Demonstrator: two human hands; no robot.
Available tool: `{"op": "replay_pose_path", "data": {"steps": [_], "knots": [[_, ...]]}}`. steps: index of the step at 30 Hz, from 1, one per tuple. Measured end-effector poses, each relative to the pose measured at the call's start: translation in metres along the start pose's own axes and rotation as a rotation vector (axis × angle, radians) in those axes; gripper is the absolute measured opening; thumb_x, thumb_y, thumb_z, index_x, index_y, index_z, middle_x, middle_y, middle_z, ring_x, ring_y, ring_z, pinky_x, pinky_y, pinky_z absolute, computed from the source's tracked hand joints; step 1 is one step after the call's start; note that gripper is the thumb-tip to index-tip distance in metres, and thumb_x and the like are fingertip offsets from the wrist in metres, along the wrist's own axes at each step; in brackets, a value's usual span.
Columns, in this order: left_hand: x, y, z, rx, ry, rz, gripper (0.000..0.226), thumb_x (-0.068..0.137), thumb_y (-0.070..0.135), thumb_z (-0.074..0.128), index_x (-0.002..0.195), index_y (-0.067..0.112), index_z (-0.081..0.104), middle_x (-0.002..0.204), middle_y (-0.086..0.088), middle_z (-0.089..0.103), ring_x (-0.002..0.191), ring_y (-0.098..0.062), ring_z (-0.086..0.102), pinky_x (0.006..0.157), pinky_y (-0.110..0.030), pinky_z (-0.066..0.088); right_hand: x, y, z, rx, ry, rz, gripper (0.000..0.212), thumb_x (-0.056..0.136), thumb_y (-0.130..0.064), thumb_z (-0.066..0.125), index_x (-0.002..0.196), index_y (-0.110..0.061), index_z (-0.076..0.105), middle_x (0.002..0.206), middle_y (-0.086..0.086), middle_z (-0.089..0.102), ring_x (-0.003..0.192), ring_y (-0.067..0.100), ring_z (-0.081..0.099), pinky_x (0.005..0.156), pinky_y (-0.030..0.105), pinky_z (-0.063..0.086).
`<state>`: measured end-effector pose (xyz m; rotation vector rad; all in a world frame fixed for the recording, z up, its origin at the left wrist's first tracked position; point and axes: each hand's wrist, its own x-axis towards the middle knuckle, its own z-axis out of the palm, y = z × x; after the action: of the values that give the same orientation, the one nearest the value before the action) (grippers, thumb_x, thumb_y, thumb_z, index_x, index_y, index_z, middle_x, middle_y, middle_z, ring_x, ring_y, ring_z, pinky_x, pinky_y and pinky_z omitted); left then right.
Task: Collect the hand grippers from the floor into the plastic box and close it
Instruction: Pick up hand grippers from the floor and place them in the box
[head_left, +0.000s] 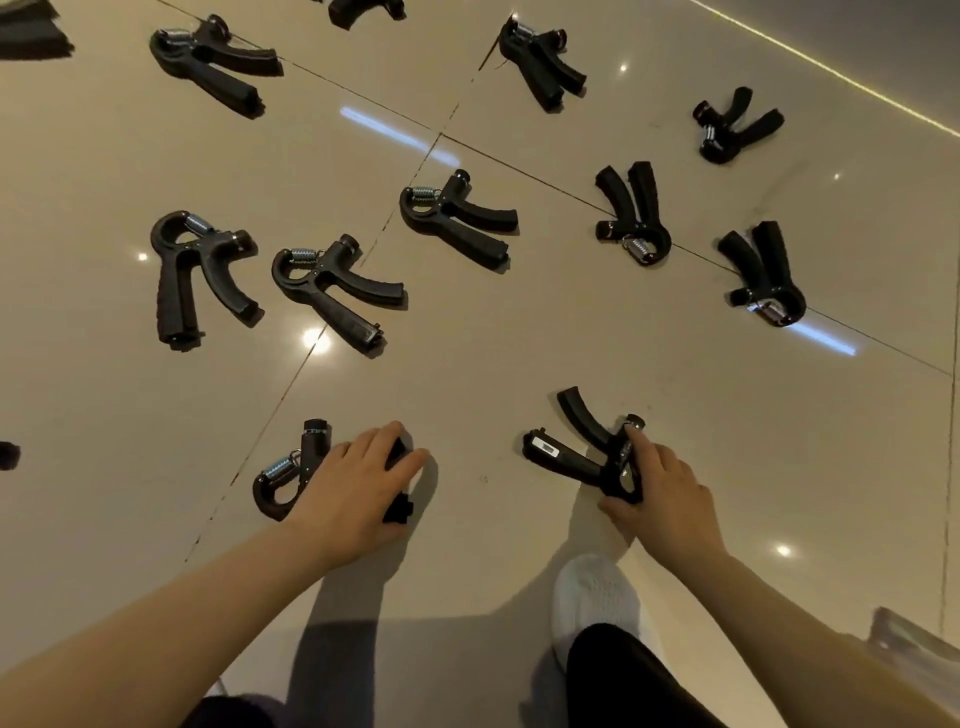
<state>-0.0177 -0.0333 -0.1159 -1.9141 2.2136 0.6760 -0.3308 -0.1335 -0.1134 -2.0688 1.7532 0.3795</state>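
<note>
Honestly, with the left hand (358, 486) curled over one hand gripper (291, 475) and the right hand (662, 499) pinching another gripper (582, 452), either could slip on that glossy floor (519, 338).

Bare floor (478, 364) runs as a broad band between the two near hand grippers (283, 478) (587, 452) and the row beyond (332, 291); narrower lanes separate the far ones (631, 218); a white-socked foot (597, 597) blocks the near centre.
</note>
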Motion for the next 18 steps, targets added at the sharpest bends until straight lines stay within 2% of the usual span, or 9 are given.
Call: {"op": "replay_pose_path", "data": {"steps": [2,4,7,9,11,14,16,18], "knots": [[0.0,0.001,-0.004,-0.061,-0.013,-0.006,0.078,0.057,0.044,0.079,0.125,0.024,0.046,0.126,-0.012,0.047,0.107,-0.032,0.055,0.084,-0.043,0.049,0.004,0.0,-0.008,0.073,0.034,0.002,0.087,0.074,-0.035,0.072,0.145,-0.029,0.022,0.122,0.002,0.057,0.105,0.024,0.053,0.076,0.037,0.047],[-0.002,0.003,-0.011,-0.146,0.004,-0.009,0.075,0.063,0.042,0.075,0.129,0.023,0.046,0.134,-0.015,0.041,0.115,-0.034,0.049,0.092,-0.045,0.044,0.006,0.002,-0.023,0.142,0.056,-0.02,0.088,0.073,-0.029,0.075,0.144,-0.027,0.024,0.12,0.004,0.059,0.105,0.025,0.054,0.078,0.037,0.047],[-0.008,0.016,-0.025,-0.288,0.088,-0.044,0.067,0.057,0.04,0.071,0.119,0.021,0.055,0.128,-0.017,0.045,0.102,-0.036,0.056,0.084,-0.044,0.047,0.003,0.003,-0.058,0.313,0.164,-0.073,0.093,0.069,-0.023,0.08,0.144,-0.027,0.025,0.123,0.005,0.056,0.112,0.026,0.051,0.085,0.035,0.041],[-0.01,0.026,-0.035,-0.387,0.164,-0.036,0.065,0.06,0.043,0.066,0.121,0.025,0.054,0.132,-0.012,0.039,0.103,-0.031,0.053,0.086,-0.038,0.046,-0.004,-0.001,-0.082,0.376,0.277,-0.124,0.093,0.068,-0.021,0.081,0.143,-0.029,0.026,0.126,0.002,0.055,0.116,0.024,0.05,0.091,0.038,0.041],[-0.01,0.037,-0.044,-0.442,0.197,-0.011,0.065,0.063,0.046,0.066,0.124,0.03,0.05,0.138,-0.003,0.03,0.11,-0.024,0.047,0.092,-0.03,0.042,-0.01,-0.007,-0.099,0.299,0.34,-0.177,0.089,0.067,-0.022,0.082,0.141,-0.024,0.032,0.127,0.002,0.055,0.117,0.024,0.049,0.095,0.039,0.039],[-0.011,0.048,-0.05,-0.483,0.175,0.017,0.065,0.066,0.042,0.073,0.126,0.033,0.048,0.139,0.005,0.022,0.117,-0.016,0.04,0.094,-0.018,0.034,-0.012,-0.014,-0.094,0.076,0.338,-0.334,0.071,0.062,-0.025,0.082,0.125,-0.014,0.051,0.113,0.006,0.062,0.104,0.029,0.057,0.089,0.038,0.041],[-0.013,0.051,-0.05,-0.481,0.163,0.029,0.065,0.067,0.04,0.075,0.126,0.033,0.048,0.139,0.007,0.02,0.116,-0.013,0.038,0.092,-0.013,0.03,-0.013,-0.017,-0.075,-0.01,0.296,-0.476,0.058,0.059,-0.028,0.079,0.111,-0.015,0.056,0.102,0.004,0.064,0.094,0.029,0.061,0.081,0.039,0.044],[-0.017,0.052,-0.049,-0.466,0.146,0.027,0.065,0.068,0.04,0.076,0.126,0.033,0.048,0.139,0.008,0.019,0.112,-0.008,0.036,0.092,-0.011,0.028,-0.016,-0.022,-0.048,-0.053,0.268,-0.572,0.053,0.059,-0.025,0.078,0.107,-0.018,0.058,0.102,0.001,0.064,0.094,0.026,0.062,0.08,0.038,0.045]]}}
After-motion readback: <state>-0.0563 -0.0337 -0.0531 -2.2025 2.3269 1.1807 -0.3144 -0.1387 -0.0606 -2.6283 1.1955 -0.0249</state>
